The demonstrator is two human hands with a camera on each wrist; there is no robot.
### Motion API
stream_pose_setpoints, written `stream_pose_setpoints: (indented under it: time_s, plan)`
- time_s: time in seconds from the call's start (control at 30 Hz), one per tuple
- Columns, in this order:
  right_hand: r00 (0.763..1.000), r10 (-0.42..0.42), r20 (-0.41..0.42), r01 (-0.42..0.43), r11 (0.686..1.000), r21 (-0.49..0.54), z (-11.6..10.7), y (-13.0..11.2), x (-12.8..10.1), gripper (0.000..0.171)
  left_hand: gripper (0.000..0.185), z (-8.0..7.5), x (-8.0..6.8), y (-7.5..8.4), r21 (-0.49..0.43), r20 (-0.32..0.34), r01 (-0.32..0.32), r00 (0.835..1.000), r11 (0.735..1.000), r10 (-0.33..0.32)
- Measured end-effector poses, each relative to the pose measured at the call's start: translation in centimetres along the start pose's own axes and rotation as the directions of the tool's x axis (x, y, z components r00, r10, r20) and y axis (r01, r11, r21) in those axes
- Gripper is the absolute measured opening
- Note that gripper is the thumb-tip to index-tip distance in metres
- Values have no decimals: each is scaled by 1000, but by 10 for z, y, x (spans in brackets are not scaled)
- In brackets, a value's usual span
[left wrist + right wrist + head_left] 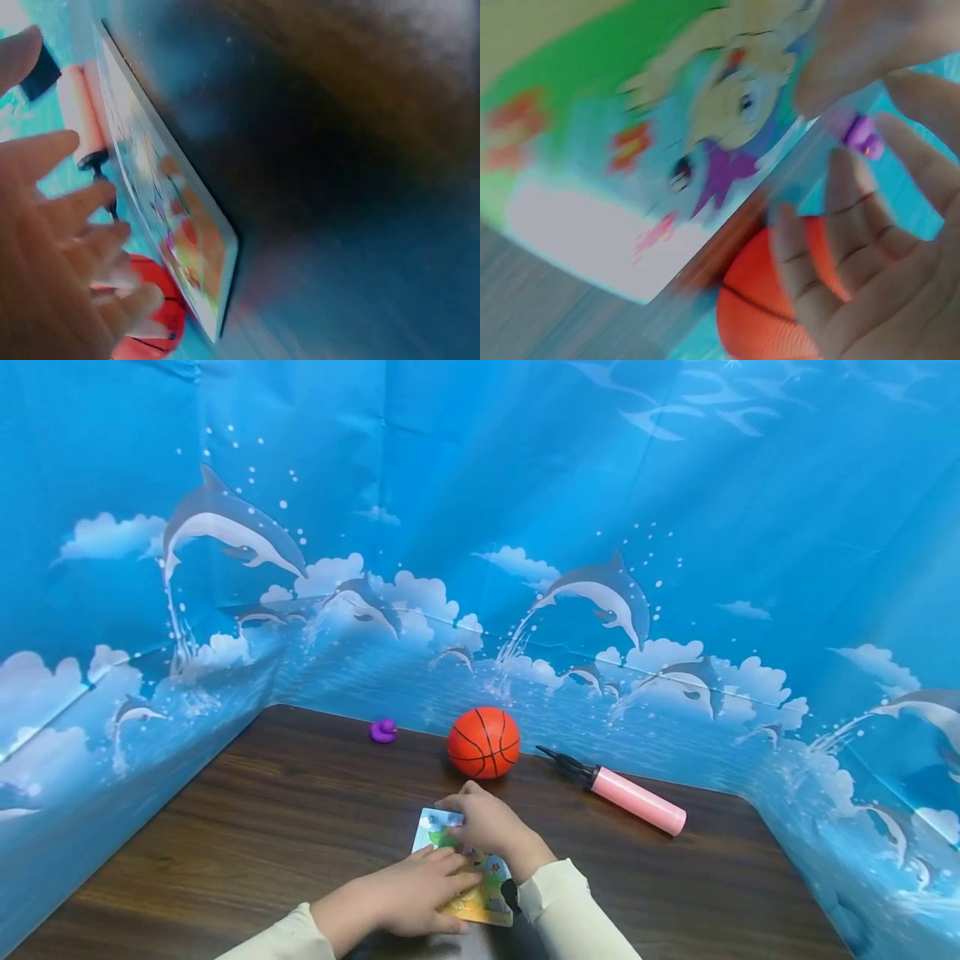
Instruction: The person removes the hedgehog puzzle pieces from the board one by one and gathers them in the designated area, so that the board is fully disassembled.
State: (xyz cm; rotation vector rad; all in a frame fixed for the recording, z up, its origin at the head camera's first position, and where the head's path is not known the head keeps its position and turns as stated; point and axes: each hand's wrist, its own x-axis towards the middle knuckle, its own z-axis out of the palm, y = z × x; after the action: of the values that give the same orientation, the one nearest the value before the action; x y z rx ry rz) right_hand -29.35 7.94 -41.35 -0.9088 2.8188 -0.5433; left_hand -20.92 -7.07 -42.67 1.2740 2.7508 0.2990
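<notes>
A thin, rounded-corner picture board (487, 906) printed with bright cartoon figures lies on the dark wooden table. Over its lower left part is my left hand (412, 889), fingers spread; in the left wrist view this hand (67, 247) stands beside the board's face (172, 202) with nothing gripped. My right hand (491, 827) hovers by the upper right part, fingers loosely bent. From the right wrist, the right hand (877, 270) shows straight, relaxed fingers apart from the printed board (727, 135). Whether either hand touches the board I cannot tell.
Behind the board sits an orange basketball (484, 743). A purple rubber duck (383, 732) stands at the table's back left. To the right lies a pink hand pump (637, 800) with a black nozzle. A blue dolphin-print curtain (480, 527) surrounds the wooden table (247, 827).
</notes>
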Motion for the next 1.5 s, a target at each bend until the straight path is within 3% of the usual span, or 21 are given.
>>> stream_pose_setpoints:
  time_s: [0.17,0.33,0.53,0.8,1.03,1.33,1.5]
  plan:
    - [992,110,64,-106,993,-57,6,-10,10,44,71,4,-1,6,84,44,39,998,996,-43]
    - [982,159,100,-162,987,25,8,-11,11,46,69,5,-4,8,77,73,38,996,996,-44]
    - [983,139,118,-151,983,104,9,-5,12,35,70,6,-3,5,43,90,48,995,998,-52]
    - [981,132,145,-152,979,135,5,-8,15,26,69,2,-1,6,53,34,35,999,998,-37]
    - [982,145,124,-160,979,128,6,-9,19,38,70,2,0,3,42,36,71,997,997,-73]
    - [976,149,158,-173,973,152,5,-10,23,36,70,3,0,-1,-24,69,99,993,995,-97]
    - [981,156,115,-176,966,188,8,-11,25,39,70,3,-1,-4,-18,53,105,993,994,-104]
